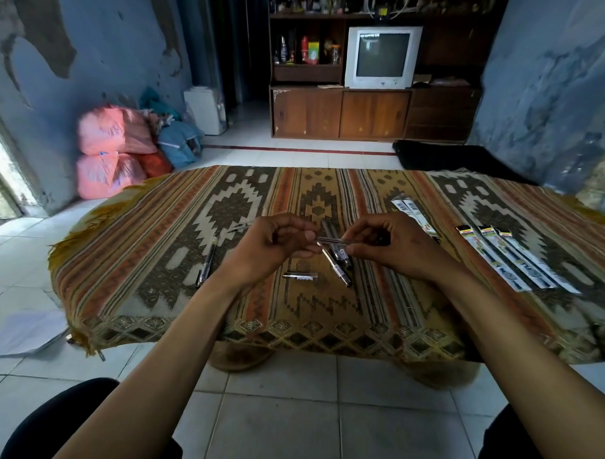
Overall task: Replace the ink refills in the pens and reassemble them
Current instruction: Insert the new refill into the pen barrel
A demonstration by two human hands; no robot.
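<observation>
Both hands raised over patterned cloth [177,232]: right hand [393,246] pinched clear pen barrel [333,241], left hand [276,244] curled round its other end.

Two hands [280,244] [386,246] meet over the desk [155,293]. At 3 o'clock lie three sealed refill packets [519,261], with two more packets [406,206] at 1 o'clock. One whole pen [206,260] lies at 9 o'clock. Several loose pen pieces [337,261] cluster centrally; their exact number is unclear.
</observation>
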